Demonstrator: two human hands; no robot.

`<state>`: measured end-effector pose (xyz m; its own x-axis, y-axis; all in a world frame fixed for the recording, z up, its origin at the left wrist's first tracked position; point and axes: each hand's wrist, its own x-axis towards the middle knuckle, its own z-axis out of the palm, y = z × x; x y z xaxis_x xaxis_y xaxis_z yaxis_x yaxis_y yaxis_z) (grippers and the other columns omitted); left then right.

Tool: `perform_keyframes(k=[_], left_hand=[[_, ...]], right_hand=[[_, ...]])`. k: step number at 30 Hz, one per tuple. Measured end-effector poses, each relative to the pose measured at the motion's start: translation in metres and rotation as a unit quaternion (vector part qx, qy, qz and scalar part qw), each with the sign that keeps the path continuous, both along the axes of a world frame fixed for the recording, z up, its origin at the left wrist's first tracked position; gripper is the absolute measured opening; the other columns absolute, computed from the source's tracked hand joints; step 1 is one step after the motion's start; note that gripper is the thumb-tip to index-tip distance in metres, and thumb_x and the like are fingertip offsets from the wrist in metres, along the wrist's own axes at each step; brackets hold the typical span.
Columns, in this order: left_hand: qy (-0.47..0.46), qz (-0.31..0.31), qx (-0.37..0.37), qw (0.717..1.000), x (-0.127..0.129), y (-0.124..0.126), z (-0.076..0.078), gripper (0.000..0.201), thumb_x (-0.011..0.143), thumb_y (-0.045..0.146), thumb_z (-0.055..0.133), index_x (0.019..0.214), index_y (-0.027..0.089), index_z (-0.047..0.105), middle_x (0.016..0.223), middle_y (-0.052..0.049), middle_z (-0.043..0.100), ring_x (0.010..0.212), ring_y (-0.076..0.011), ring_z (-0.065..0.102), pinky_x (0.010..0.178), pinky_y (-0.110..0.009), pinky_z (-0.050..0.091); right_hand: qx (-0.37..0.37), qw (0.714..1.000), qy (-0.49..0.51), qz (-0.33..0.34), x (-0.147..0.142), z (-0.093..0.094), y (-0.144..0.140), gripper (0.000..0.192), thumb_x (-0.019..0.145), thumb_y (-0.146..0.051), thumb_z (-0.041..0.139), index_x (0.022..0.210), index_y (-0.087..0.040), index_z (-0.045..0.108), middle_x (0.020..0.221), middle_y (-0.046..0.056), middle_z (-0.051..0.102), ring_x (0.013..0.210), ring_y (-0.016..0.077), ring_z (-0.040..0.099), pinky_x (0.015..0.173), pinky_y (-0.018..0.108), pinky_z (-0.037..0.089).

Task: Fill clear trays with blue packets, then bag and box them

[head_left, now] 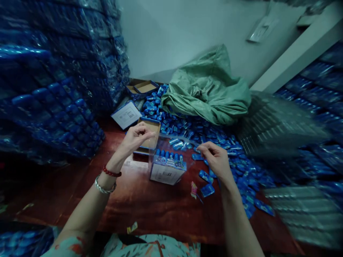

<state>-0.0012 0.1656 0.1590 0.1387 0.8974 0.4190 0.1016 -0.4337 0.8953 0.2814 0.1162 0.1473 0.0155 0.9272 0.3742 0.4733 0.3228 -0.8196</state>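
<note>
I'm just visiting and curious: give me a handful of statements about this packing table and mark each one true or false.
1. A small box filled with blue items stands between the left hand and the right hand. True.
2. The table is white plastic. False: it is reddish-brown.
3. A crumpled green sack lies at the back. True.
4. The left wrist is bare. False: it wears a red bead bracelet and a silver bangle.
5. Loose blue packets are scattered on the table. True.
</note>
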Motion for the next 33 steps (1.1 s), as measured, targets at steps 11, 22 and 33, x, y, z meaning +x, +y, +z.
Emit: perform_keyframes(k=[11, 22, 33], left_hand=[[-0.240, -0.014, -0.139, 0.961, 0.037, 0.006, -0.040, 0.040, 0.074, 0.050, 0.066, 0.090, 0.014, 0.070, 0.085, -0.008, 0.073, 0.085, -0.0183, 0.068, 0.083, -0.030, 0.050], [-0.321, -0.012, -0.142, 0.936, 0.043, 0.016, -0.044, 0.031, 0.070, 0.040, 0.073, 0.086, 0.013, 0.070, 0.078, -0.006, 0.073, 0.076, -0.0176, 0.069, 0.082, -0.033, 0.054], [-0.276, 0.089, -0.076, 0.954, 0.054, 0.005, -0.035, 0.029, 0.072, 0.039, 0.070, 0.086, 0.013, 0.073, 0.083, -0.005, 0.073, 0.077, -0.0160, 0.067, 0.079, -0.030, 0.054]], right_hand=[[-0.036, 0.938, 0.343, -0.016, -0.028, -0.011, 0.032, 0.030, 0.070, -0.040, 0.071, 0.068, -0.020, 0.049, 0.045, -0.008, 0.052, 0.040, 0.0094, 0.050, 0.041, 0.019, 0.036], [0.070, 0.945, 0.268, -0.174, -0.025, -0.017, 0.052, 0.030, 0.077, -0.047, 0.061, 0.076, -0.021, 0.048, 0.059, -0.004, 0.054, 0.054, 0.0130, 0.055, 0.054, 0.027, 0.047], [0.339, 0.853, -0.396, -0.038, -0.107, 0.006, 0.040, 0.028, 0.093, -0.019, 0.045, 0.118, -0.021, 0.057, 0.109, 0.009, 0.063, 0.105, 0.0222, 0.049, 0.090, 0.039, 0.031]])
